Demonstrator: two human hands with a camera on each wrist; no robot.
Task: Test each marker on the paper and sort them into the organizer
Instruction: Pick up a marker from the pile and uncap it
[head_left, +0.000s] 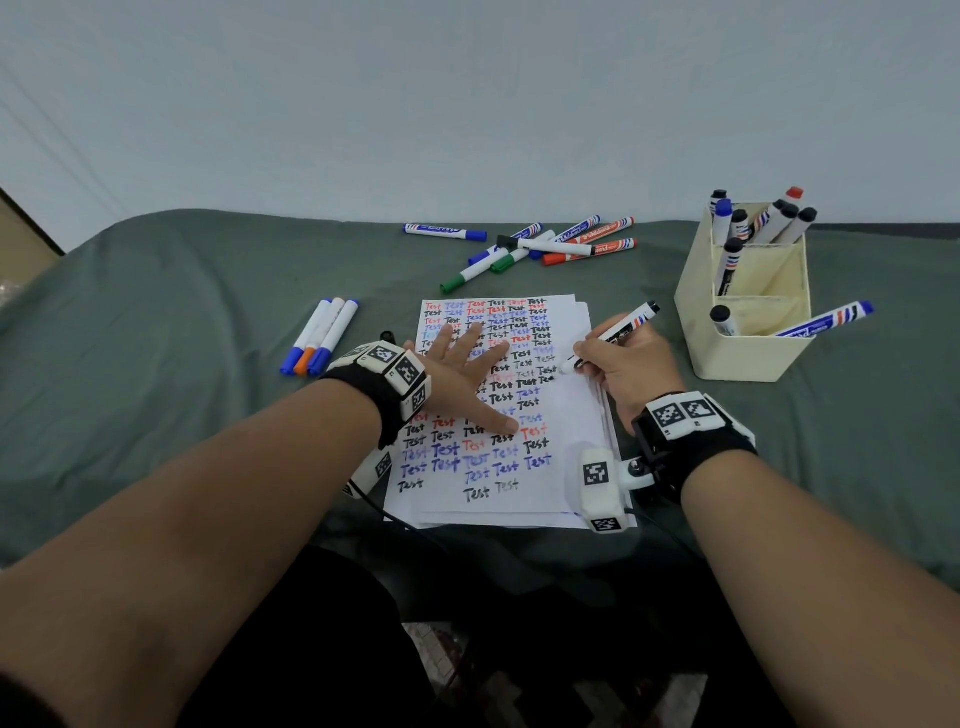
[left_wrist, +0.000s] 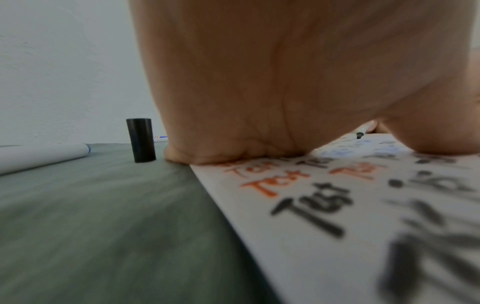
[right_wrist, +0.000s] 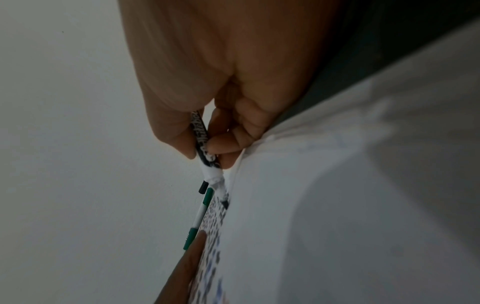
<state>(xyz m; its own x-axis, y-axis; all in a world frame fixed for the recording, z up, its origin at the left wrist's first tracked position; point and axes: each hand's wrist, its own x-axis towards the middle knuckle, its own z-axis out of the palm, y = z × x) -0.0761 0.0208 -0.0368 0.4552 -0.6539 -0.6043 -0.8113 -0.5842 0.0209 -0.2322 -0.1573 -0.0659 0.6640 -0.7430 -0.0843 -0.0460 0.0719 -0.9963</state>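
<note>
Right hand (head_left: 631, 364) pinches black marker (head_left: 618, 332), tip at paper (head_left: 566, 426). Left hand (head_left: 467, 374) flat, fingers spread, pressing paper beside it.

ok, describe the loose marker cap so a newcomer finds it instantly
Start at the paper covered in "Test". Just off its left edge, beside the left hand pressing it flat, the black cap stands upright on the green cloth. Unlike the three markers lying nearby, it is short and stands alone.
</note>
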